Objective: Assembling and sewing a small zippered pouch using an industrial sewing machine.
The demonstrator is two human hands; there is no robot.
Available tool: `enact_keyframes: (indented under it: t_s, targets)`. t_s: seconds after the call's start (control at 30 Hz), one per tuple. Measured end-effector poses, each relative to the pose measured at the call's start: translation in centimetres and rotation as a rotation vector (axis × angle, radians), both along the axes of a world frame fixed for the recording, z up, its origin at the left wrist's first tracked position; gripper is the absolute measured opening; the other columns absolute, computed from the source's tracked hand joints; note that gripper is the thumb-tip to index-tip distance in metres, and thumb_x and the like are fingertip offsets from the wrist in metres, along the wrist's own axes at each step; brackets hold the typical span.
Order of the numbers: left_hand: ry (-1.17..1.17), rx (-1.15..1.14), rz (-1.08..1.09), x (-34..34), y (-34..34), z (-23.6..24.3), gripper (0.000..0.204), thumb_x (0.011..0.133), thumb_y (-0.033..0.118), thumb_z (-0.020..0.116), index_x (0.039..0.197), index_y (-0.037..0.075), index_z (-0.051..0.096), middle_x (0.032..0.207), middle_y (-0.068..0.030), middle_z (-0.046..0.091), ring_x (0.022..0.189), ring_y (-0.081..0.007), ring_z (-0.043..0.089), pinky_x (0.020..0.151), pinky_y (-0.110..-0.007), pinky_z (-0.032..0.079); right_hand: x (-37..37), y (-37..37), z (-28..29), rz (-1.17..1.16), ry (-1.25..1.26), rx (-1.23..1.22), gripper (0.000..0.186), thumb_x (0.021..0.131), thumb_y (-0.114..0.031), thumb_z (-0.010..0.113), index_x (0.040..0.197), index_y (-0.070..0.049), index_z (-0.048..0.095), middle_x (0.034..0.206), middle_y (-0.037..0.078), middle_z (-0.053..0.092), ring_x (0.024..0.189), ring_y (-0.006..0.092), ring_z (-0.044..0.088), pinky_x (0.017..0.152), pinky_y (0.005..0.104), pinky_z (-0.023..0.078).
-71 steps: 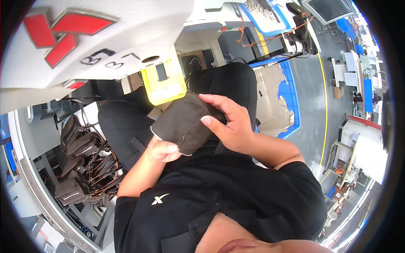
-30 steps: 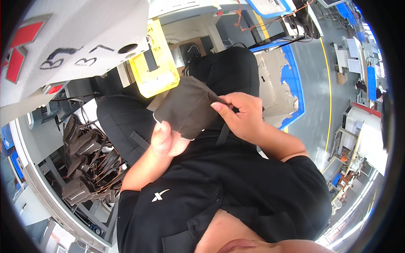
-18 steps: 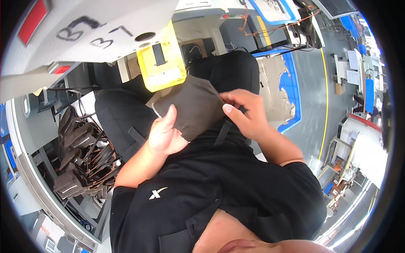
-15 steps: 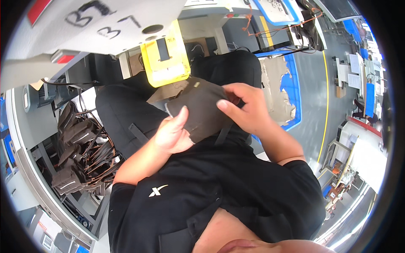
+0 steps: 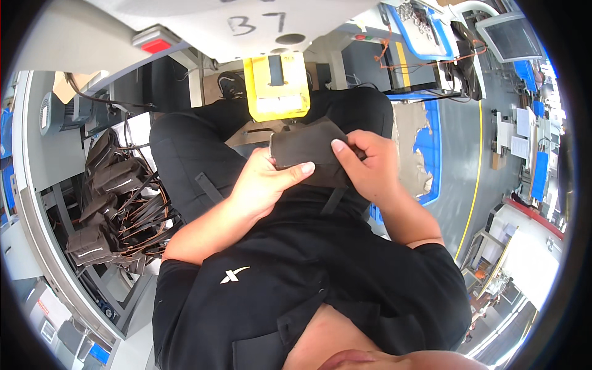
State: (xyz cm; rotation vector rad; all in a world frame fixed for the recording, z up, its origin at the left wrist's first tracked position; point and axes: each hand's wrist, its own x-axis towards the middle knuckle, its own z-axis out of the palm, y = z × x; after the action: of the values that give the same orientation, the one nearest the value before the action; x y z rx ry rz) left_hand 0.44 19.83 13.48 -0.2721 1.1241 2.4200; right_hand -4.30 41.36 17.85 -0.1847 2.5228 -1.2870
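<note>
brown fabric piece (image 5: 311, 145) is held up over the person's lap, near the middle of the scene, its left edge showing a thin pale line. the left hand (image 5: 262, 184) grips its near left corner, thumb laid flat on top, the other fingers mostly hidden. the right hand (image 5: 372, 161) pinches the right end between thumb and forefinger. the two hands are apart from each other, both clamped on the fabric. a tan sheet (image 5: 246, 131) shows beyond its left end; whether the two are joined, i cannot tell. just on the far side hangs a yellow plate (image 5: 277, 110) with a dark slot, below a white machine head (image 5: 203, 28). to the left lies a heap of dark brown pieces (image 5: 114, 191) with trailing cords; to the right, a blue crate (image 5: 434, 154) holds torn, pale lining (image 5: 408, 139).
</note>
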Motion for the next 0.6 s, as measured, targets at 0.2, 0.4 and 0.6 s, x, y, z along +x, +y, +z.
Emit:
enact_keyframes:
  t_s: [0.2, 0.4, 0.6]
  targets:
    - [0.115, -0.094, -0.228, -1.1, -1.2, 2.1, 0.022, 0.094, 0.006, 0.073, 0.114, -0.002, 0.071, 0.103, -0.0042, 0.073, 0.095, -0.0102, 0.066, 0.088, -0.029, 0.054, -5.3, -0.2, 1.1, 0.620, 0.248, -0.199, 0.054, 0.085, -0.024, 0.079, 0.133, -0.006, 0.062, 0.130, 0.015, 0.064, 0.118, 0.0333, 0.064, 0.095, 0.0409, 0.054]
    - [0.351, -0.561, -0.554, -2.3, -2.3, 4.4, 0.032, 0.083, 0.018, 0.086, 0.065, 0.003, 0.064, 0.064, 0.0043, 0.054, 0.064, -0.0051, 0.046, 0.060, -0.027, 0.038, -6.9, -3.5, 1.2, 0.938, 0.046, -0.264, 0.064, 0.074, -0.037, 0.087, 0.124, -0.001, 0.066, 0.116, 0.017, 0.069, 0.109, 0.0335, 0.066, 0.091, 0.0406, 0.052]
    - [0.420, -0.782, -0.347, -3.1, -5.9, 5.1, 0.022, 0.093, 0.019, 0.076, 0.084, -0.001, 0.071, 0.065, -0.0089, 0.063, 0.060, -0.0124, 0.058, 0.057, -0.032, 0.047, -7.9, -1.3, 3.3, 0.860, 0.032, -0.057, 0.043, 0.068, -0.031, 0.092, 0.090, -0.001, 0.071, 0.078, 0.014, 0.068, 0.075, 0.0342, 0.066, 0.066, 0.0392, 0.051]
